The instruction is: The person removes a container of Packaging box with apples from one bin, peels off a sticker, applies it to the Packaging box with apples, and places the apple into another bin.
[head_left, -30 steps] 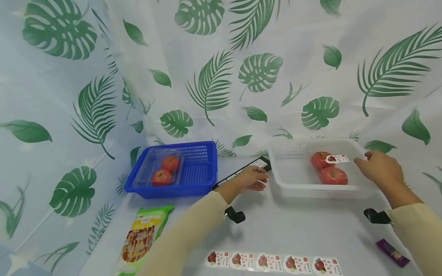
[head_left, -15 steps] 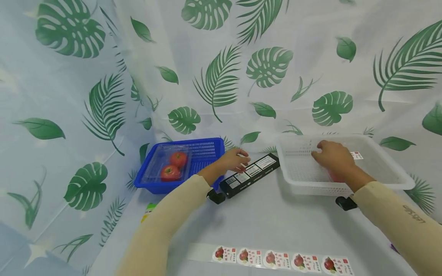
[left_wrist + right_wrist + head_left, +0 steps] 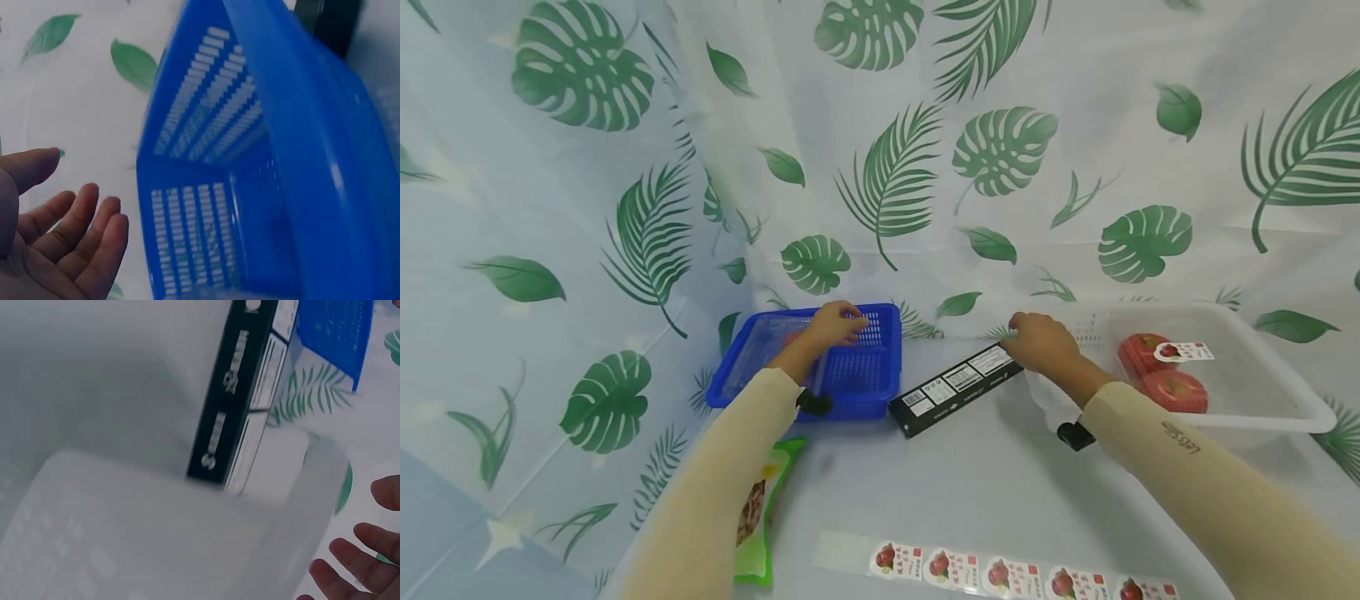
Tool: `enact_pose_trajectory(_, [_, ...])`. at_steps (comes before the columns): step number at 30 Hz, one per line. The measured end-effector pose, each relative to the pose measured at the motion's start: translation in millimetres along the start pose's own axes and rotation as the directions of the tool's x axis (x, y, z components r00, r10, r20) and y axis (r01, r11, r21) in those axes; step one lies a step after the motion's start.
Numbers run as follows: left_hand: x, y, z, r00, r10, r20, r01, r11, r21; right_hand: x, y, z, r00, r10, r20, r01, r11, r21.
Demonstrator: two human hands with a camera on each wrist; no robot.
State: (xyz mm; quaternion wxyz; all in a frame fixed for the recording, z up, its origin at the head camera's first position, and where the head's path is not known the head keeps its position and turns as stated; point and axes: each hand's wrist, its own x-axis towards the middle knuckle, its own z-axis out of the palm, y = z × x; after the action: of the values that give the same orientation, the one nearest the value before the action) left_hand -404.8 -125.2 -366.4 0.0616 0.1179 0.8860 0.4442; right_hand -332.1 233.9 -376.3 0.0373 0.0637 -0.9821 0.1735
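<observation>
My left hand (image 3: 835, 327) hovers over the blue basket (image 3: 891, 367), fingers loosely bent and holding nothing. Beneath it, a clear plastic box (image 3: 763, 346) with red apples lies in that basket, mostly hidden by the forearm. In the left wrist view the spread fingers (image 3: 94, 244) are beside the basket's wall. My right hand (image 3: 1043, 343) is above the left end of the white basket (image 3: 1285, 417), close to the long black box (image 3: 958, 387). Its fingers (image 3: 356, 565) are relaxed with nothing between them. Two red apples (image 3: 1176, 392) in clear packaging, bearing a label (image 3: 1183, 351), sit in the white basket.
Near the front edge lies a strip of several apple stickers (image 3: 951, 571). A green-edged food bag (image 3: 760, 508) is partly behind my left sleeve. A leaf-patterned curtain (image 3: 865, 125) closes off the back and left side.
My right hand has crossed leftward over the white basket, from its right end to its left. My left hand has moved left from the black box to above the blue basket. The view has shifted.
</observation>
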Motion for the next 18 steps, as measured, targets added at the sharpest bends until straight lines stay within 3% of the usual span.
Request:
enact_pose_trajectory(3, [0.2, -4.2, -12.7, 0.998, 0.050, -0.024, -0.044, 0.977, 0.211, 2, -16, 11, 1.000, -0.012, -0.007, 0.012, 1.000, -0.012])
enact_pose_trajectory(6, [2.3, -7.8, -29.9, 0.996, 0.076, -0.042, -0.053, 0.913, 0.405, 5, -37, 22, 0.998, -0.049, -0.024, 0.048, 0.998, -0.039])
enact_pose_trajectory(8, [7.2, -11.8, -42.0, 0.996, 0.069, -0.057, -0.034, 0.880, 0.474, 8, -52, 29, 0.996, -0.084, -0.025, 0.082, 0.994, -0.066])
enact_pose_trajectory(11, [12.2, -21.3, -57.9, 0.995, 0.030, -0.094, 0.021, 0.864, 0.503, 8, -78, 40, 0.990, -0.142, -0.013, 0.141, 0.987, -0.076])
enact_pose_trajectory(13, [11.8, -30.1, -65.2, 0.992, -0.010, -0.128, 0.072, 0.868, 0.492, 7, -96, 50, 0.984, -0.179, 0.000, 0.178, 0.982, -0.068])
enact_pose_trajectory(18, [5.2, -45.8, -76.2, 0.972, -0.096, -0.213, 0.191, 0.853, 0.486, 7, -140, 72, 0.964, -0.267, 0.010, 0.267, 0.962, -0.048])
